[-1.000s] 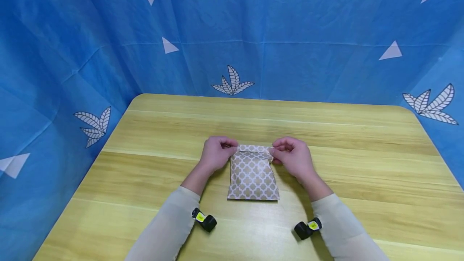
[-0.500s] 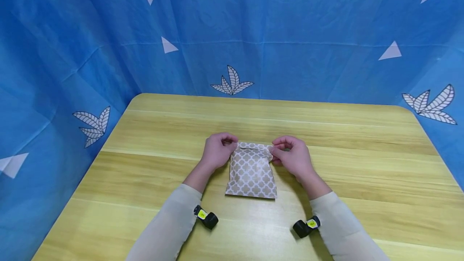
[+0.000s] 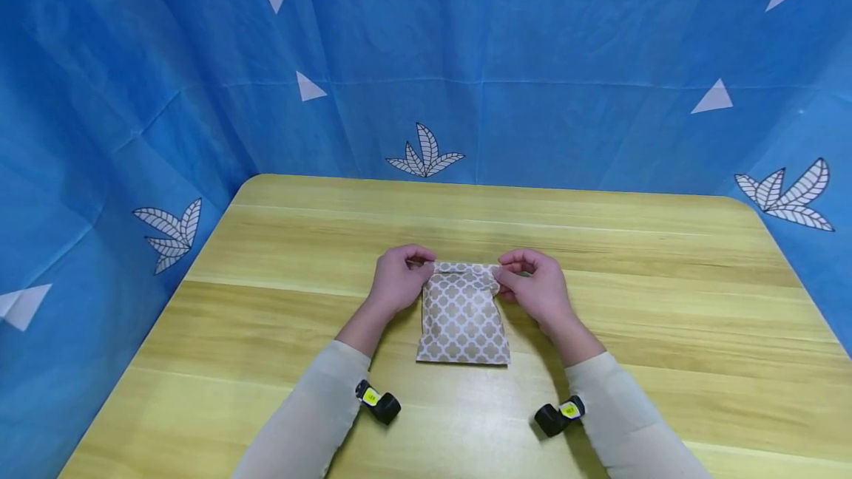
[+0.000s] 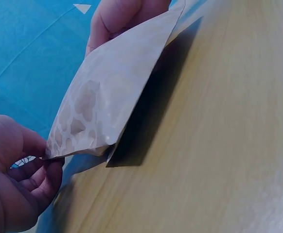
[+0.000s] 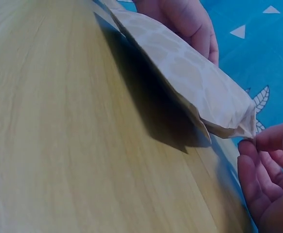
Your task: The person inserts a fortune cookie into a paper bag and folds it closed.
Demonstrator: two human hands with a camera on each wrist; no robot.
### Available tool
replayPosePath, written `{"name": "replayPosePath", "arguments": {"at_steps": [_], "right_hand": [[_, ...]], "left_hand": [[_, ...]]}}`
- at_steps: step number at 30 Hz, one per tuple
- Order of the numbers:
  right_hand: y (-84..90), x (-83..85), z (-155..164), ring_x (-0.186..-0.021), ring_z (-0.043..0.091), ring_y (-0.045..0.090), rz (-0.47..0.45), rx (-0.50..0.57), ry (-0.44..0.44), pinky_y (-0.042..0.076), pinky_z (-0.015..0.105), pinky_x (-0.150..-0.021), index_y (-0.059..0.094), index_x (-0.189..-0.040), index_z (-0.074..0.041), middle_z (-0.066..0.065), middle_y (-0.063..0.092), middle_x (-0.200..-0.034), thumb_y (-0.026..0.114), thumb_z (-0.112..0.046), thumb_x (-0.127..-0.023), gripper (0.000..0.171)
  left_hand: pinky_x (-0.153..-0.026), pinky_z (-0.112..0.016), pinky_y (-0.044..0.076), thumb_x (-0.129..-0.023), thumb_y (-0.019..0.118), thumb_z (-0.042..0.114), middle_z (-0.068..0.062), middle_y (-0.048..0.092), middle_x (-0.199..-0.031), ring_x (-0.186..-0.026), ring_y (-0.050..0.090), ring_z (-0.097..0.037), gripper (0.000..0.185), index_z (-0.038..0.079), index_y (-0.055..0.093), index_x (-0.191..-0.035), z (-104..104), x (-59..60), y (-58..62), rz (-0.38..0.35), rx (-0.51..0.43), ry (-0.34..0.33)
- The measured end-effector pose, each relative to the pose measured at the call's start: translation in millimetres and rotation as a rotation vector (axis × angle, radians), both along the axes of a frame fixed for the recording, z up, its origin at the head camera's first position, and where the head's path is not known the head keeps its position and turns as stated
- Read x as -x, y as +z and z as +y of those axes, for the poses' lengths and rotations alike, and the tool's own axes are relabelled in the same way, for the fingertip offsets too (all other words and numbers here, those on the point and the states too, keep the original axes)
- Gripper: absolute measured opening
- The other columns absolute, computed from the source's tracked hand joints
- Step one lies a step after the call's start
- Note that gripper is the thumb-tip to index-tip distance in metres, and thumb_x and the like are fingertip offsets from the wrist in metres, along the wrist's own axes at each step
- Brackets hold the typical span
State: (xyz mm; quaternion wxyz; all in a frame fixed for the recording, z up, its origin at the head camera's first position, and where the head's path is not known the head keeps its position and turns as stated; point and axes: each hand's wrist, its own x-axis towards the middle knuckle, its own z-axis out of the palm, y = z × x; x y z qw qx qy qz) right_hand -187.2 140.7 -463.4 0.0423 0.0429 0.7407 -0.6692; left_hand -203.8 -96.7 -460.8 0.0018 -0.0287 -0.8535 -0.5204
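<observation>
A paper bag [image 3: 464,320] with a tan and white lattice print is in the middle of the head view, its top edge folded over into a narrow band. My left hand [image 3: 397,278] pinches the upper left corner of the fold between thumb and fingers. At the upper right corner my right hand [image 3: 535,285] pinches the fold the same way. Both wrist views show the bag [image 4: 102,92] tilted, its lower end raised over the wood with a dark shadow underneath. What the bag may contain is hidden.
The bag is above a light wooden table [image 3: 266,242] with rounded far corners. A blue curtain [image 3: 546,35] with white triangles and leaf prints hangs behind and at the sides. A small black camera [image 3: 384,408] is strapped to each sleeve.
The bag's lower edge shifted slightly left and up, then a little back to the right. Its folded top moved up slightly with my left hand. Both hands kept their pinch throughout.
</observation>
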Motion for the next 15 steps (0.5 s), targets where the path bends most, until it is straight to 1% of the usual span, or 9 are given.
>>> {"name": "replayPosePath", "arguments": {"at_steps": [7,13,15], "right_hand": [[1.1,1.8,1.3,-0.069,0.025,0.068,0.008,-0.017,-0.001,0.057,0.035,-0.061,0.065,-0.109,0.007,0.014,0.065,-0.093,0.074,-0.002,-0.088,0.025],[2.7,1.7,2.1,-0.071,0.025,0.068,0.01,-0.022,0.014,0.057,0.034,-0.062,0.065,-0.111,0.008,0.016,0.065,-0.094,0.073,-0.003,-0.088,0.027],[3.0,2.4,3.4,-0.073,0.025,0.068,0.006,-0.028,0.025,0.057,0.034,-0.063,0.064,-0.112,0.007,0.015,0.065,-0.096,0.072,-0.005,-0.089,0.027]], "left_hand": [[-0.074,-0.036,0.049,-0.09,0.068,0.004,-0.001,0.068,-0.091,-0.08,0.06,-0.02,0.012,0.006,0.076,-0.099,2.0,2.7,-0.6,0.007,-0.01,-0.002],[-0.076,-0.037,0.049,-0.091,0.068,0.005,0.0,0.068,-0.093,-0.082,0.06,-0.02,0.011,0.009,0.077,-0.097,1.1,3.7,-2.1,0.008,-0.011,0.0],[-0.077,-0.037,0.049,-0.092,0.068,0.007,0.0,0.068,-0.095,-0.083,0.06,-0.02,0.011,0.009,0.076,-0.099,-1.8,4.8,-0.2,0.005,-0.001,0.001]]}}
